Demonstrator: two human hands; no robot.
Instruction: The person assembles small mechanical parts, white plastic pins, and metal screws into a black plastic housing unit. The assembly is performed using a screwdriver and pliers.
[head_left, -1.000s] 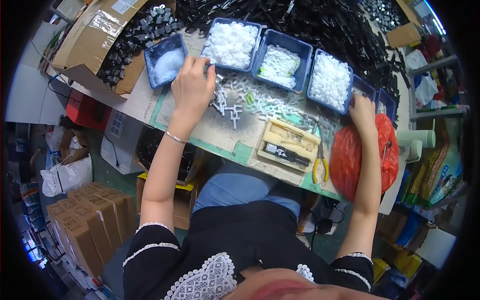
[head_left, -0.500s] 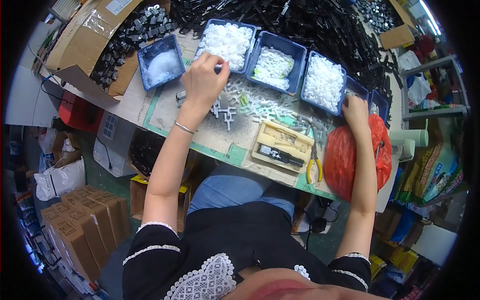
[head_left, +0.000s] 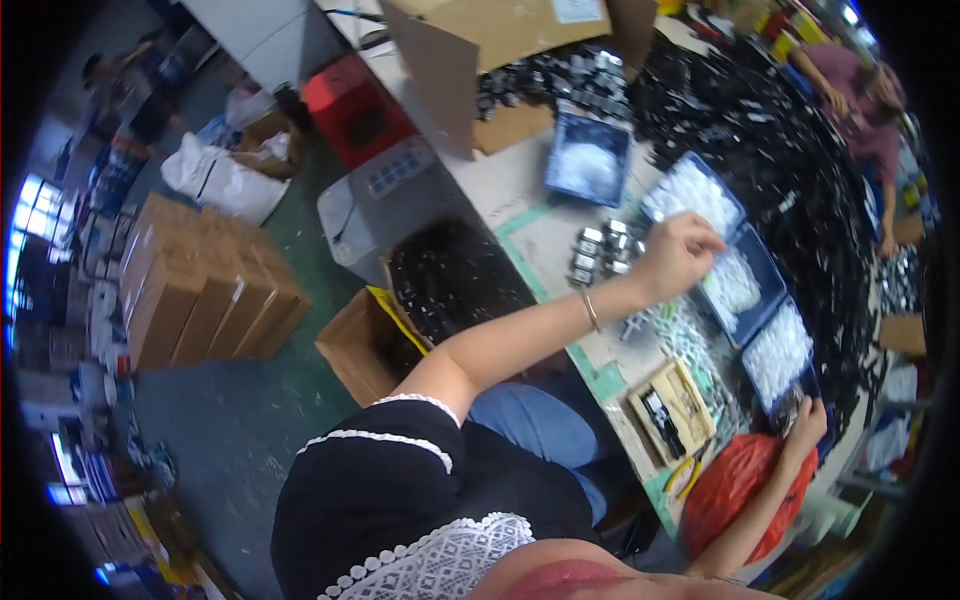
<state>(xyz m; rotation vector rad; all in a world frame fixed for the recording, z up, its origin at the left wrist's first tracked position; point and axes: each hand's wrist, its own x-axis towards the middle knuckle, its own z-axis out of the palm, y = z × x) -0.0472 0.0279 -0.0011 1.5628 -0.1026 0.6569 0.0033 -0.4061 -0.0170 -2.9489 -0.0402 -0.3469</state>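
My left hand [head_left: 682, 258] hovers over the near edge of a blue bin of white round pieces [head_left: 690, 190], its thumb and fingers pinched; anything between them is too small to make out. My right hand [head_left: 808, 428] reaches into a small blue bin at the right end of the row, fingers curled and partly hidden among dark shiny parts. Between the hands stand a blue bin of white pieces in a bag [head_left: 735, 285] and another of small white pieces [head_left: 777, 352]. Nearer me lies a cream fixture block [head_left: 690, 388] holding a black part [head_left: 660, 422].
Yellow-handled pliers [head_left: 684, 478] and a red plastic bag [head_left: 735, 495] sit near the front edge. Loose white pieces [head_left: 680, 335] and metallic blocks [head_left: 598, 252] lie on the table. Black parts [head_left: 790, 200] heap behind the bins. Another person [head_left: 860, 100] works across the table.
The view has swung left and tilted, showing more floor and stacked cartons. My left hand stays pinched near the white round pieces; my right remains at the end bin.
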